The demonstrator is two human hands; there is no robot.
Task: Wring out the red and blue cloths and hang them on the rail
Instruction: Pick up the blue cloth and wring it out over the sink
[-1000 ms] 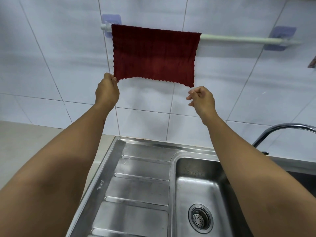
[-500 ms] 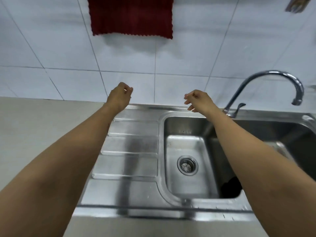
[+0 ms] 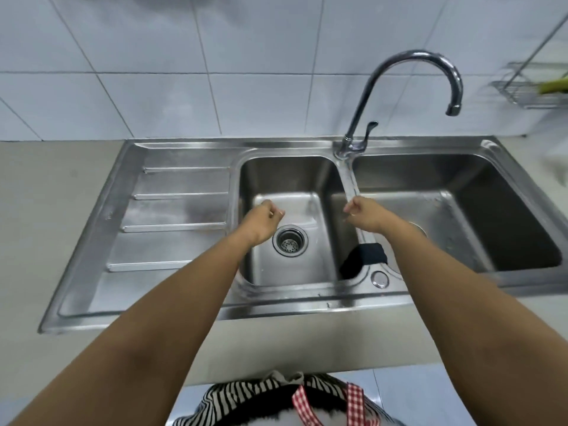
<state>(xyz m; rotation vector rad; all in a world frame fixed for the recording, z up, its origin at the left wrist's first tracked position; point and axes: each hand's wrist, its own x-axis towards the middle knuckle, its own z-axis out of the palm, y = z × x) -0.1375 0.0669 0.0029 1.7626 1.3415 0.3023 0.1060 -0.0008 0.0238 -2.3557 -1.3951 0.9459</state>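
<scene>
The sink (image 3: 184, 272) and tap (image 3: 408, 56) are shiny metal. The wall tiles (image 3: 153, 41) are smooth and glossy. The table (image 3: 46, 195) looks dull and flat.

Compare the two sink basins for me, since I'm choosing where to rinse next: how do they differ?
The left basin looks narrower than the right basin. The left basin's drain shows fully; the right basin's is mostly hidden behind the right forearm. The faucet spout hangs over the right basin, not the left. A dark cloth drapes into the left basin's near right corner. Both are stainless steel.

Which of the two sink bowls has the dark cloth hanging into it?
The left bowl: the dark cloth drapes into its near right corner.
</scene>
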